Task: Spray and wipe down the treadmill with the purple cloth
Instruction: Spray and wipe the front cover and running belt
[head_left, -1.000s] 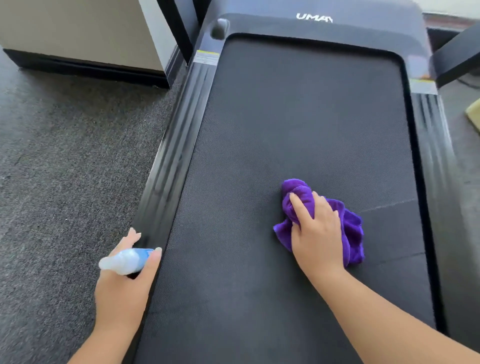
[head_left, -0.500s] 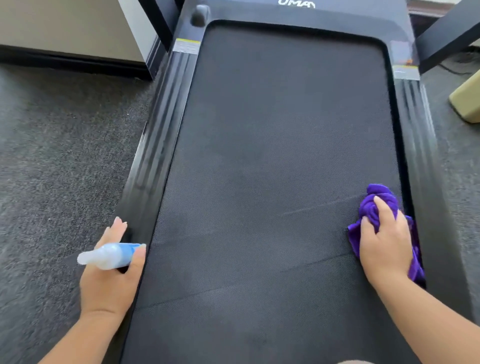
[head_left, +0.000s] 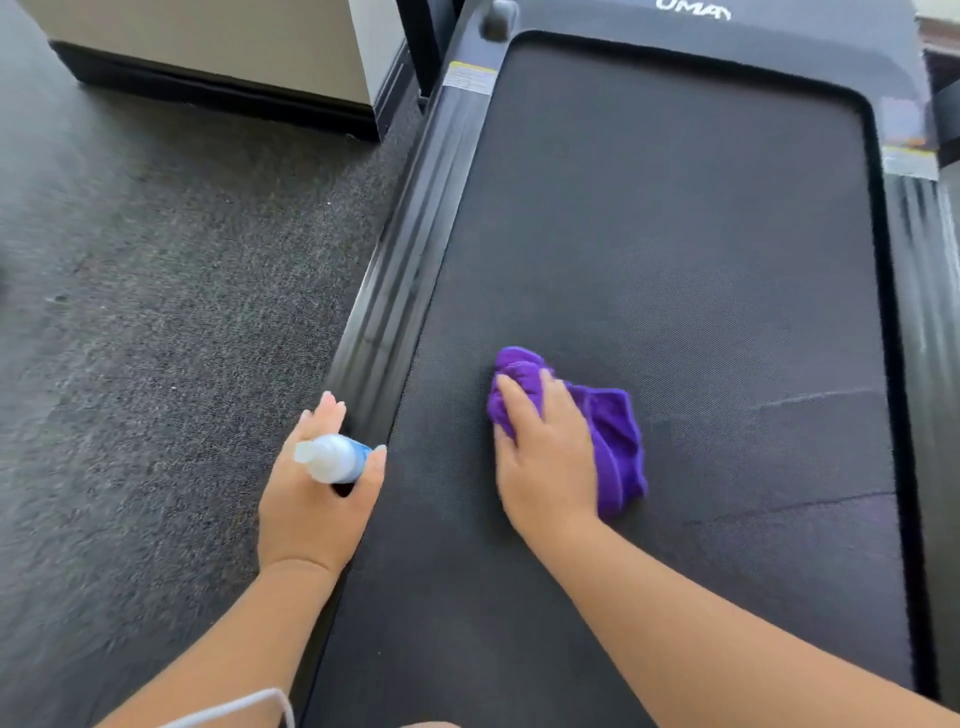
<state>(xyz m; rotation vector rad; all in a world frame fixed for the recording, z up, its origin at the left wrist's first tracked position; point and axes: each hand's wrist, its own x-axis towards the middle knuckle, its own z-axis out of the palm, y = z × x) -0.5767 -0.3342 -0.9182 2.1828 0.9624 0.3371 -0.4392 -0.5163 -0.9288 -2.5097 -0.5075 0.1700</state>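
Note:
The black treadmill fills the middle and right of the view, its dark belt (head_left: 675, 234) running away from me. My right hand (head_left: 545, 457) lies flat on the bunched purple cloth (head_left: 618, 441) and presses it onto the belt left of centre, fingers stretched over the cloth's near-left part. My left hand (head_left: 317, 499) grips a small white and blue spray bottle (head_left: 332, 457), its nozzle end pointing left, and rests at the treadmill's left side rail (head_left: 415, 249). Faint streaks cross the belt to the right of the cloth.
Dark grey carpet (head_left: 156, 312) covers the floor on the left. A beige cabinet with a black base (head_left: 218, 57) stands at the back left. The treadmill's right rail (head_left: 930, 291) runs along the frame's right edge. A thin white cord (head_left: 249, 701) hangs near my left forearm.
My right hand swept the cloth from the belt's middle to its right edge, then back to left of centre. My left hand kept the bottle at the left rail.

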